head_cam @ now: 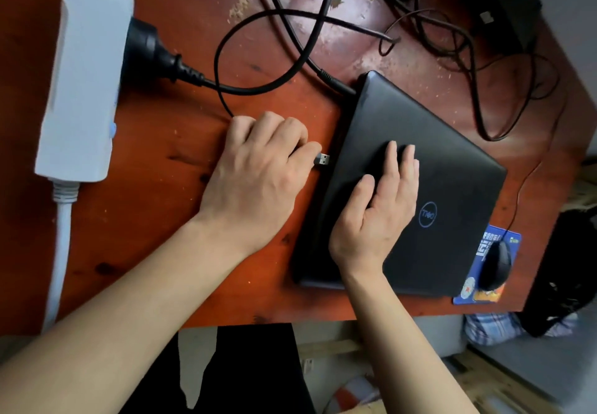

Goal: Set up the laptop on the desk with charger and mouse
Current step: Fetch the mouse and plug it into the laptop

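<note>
A closed black laptop (445, 168) lies lid-up on the reddish wooden desk (161, 213). My right hand (378, 213) rests flat on its lid, fingers spread. My left hand (258, 174) pinches a silver USB plug (323, 159) a short way from the laptop's left edge. The plug's thin black cable (223, 42) loops away across the desk. A thicker charger cable (336, 82) meets the laptop's far left corner. The black mouse (496, 265) sits on a blue mouse pad (513, 242) at the laptop's right.
A white power strip (84, 71) lies at the desk's left with a black plug (148, 48) in it. Tangled black cables (452, 35) and a black charger brick (517, 3) lie at the far right. The desk's front edge runs just below the laptop.
</note>
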Demonstrator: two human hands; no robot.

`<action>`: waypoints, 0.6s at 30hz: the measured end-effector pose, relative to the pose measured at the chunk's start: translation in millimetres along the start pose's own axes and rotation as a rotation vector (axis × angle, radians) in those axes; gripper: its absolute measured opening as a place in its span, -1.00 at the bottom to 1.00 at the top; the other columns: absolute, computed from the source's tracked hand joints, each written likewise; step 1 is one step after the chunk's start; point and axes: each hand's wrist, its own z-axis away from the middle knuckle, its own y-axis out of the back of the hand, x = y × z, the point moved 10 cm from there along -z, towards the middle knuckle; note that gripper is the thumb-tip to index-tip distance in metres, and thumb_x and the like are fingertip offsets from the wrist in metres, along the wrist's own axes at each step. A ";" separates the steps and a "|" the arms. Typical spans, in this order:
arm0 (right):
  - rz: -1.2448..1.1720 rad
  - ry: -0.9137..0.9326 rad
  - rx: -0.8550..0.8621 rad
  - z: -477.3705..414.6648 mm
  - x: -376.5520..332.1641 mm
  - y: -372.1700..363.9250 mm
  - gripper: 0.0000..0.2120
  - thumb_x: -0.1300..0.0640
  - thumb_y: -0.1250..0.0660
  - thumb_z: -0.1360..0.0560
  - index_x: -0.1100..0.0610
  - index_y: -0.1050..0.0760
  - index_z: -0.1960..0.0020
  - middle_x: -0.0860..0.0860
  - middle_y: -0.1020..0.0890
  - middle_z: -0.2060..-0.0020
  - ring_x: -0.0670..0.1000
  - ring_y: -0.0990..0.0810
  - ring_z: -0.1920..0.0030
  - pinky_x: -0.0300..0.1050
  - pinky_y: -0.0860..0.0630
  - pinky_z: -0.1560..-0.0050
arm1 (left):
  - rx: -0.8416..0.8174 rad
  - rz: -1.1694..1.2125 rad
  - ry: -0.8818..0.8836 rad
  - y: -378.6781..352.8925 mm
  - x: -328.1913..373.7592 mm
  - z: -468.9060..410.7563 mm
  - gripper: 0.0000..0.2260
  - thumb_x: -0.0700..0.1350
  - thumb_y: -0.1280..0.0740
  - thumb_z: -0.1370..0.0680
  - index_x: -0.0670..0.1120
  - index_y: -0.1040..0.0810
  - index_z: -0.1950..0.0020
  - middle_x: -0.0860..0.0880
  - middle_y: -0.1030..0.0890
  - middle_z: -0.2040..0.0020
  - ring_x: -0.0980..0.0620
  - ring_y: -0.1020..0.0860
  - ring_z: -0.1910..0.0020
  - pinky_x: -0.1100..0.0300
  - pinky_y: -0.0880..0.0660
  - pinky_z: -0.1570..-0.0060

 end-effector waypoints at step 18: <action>0.003 -0.009 -0.001 -1.0 1.4 -0.4 -0.51 0.17 -0.13 -0.60 0.19 -0.33 -0.52 0.18 -0.28 -0.55 0.15 -0.18 -0.58 0.19 -0.11 -0.54 | -0.104 0.022 -0.184 -12.3 1.5 -22.4 -0.91 -0.22 -0.32 -0.57 -0.10 -0.60 -0.02 -0.07 -0.54 0.01 -0.13 -0.47 0.04 0.01 -0.27 0.01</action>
